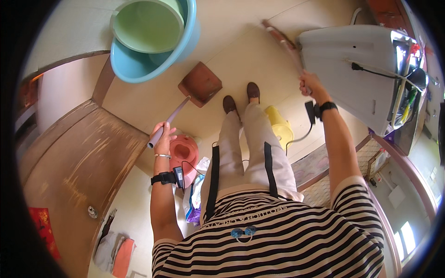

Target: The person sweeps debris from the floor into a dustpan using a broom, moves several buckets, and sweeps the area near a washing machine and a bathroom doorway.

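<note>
My left hand [162, 133] grips the pale tube handle [177, 110] of a dustpan. Its reddish-brown pan [200, 84] rests on the floor ahead of my feet. To the right, my right hand [311, 85] is closed around the handle of a broom [283, 43]. The broom reaches forward beside the white appliance, its head blurred close to the floor. Fine debris on the floor is too small to make out.
A pale green basin [149, 26] sits in a larger blue basin [121, 66] at front left. The white appliance [347, 69] stands right, with a cord on top. Near my legs are a yellow stool-like plastic thing [280, 123] and a pink potty [184, 151]. A brown wooden door [80, 146] is left.
</note>
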`<state>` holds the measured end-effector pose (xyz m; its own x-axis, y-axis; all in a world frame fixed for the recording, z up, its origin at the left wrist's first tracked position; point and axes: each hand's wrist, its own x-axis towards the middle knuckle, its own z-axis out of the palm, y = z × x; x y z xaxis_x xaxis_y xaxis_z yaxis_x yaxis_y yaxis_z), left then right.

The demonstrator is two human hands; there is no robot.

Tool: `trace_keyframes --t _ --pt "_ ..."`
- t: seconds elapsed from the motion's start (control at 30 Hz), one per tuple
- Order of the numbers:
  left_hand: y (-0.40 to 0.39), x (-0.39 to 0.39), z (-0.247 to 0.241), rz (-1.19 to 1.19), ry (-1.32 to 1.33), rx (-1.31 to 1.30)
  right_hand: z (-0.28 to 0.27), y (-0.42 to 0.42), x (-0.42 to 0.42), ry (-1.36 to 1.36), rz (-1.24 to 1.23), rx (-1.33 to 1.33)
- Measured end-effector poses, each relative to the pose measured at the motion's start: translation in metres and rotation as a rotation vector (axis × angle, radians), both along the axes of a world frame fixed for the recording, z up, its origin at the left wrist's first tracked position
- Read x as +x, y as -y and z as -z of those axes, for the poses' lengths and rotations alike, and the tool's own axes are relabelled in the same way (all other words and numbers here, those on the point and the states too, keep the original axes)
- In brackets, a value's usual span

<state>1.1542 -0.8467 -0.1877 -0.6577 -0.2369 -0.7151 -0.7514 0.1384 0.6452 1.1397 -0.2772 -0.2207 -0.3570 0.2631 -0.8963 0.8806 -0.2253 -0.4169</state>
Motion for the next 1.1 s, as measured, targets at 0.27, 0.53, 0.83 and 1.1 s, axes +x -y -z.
trace_keyframes --t 0.27,0.53,0.83,1.1 --pt "-0.015 0.006 0.006 -0.005 -0.002 -0.012 0.091 0.102 0.089 -0.1 -0.05 -0.257" --pt "-0.035 0.006 0.013 0.019 0.004 -0.02 -0.006 0.134 0.077 0.128 -0.081 -0.62" --pt "-0.021 0.02 0.013 -0.025 0.056 -0.002 -0.086 0.064 0.055 -0.017 -0.277 -0.31" --pt "-0.026 0.027 0.018 -0.018 0.014 0.026 0.037 0.083 0.024 0.042 -0.12 -0.1"
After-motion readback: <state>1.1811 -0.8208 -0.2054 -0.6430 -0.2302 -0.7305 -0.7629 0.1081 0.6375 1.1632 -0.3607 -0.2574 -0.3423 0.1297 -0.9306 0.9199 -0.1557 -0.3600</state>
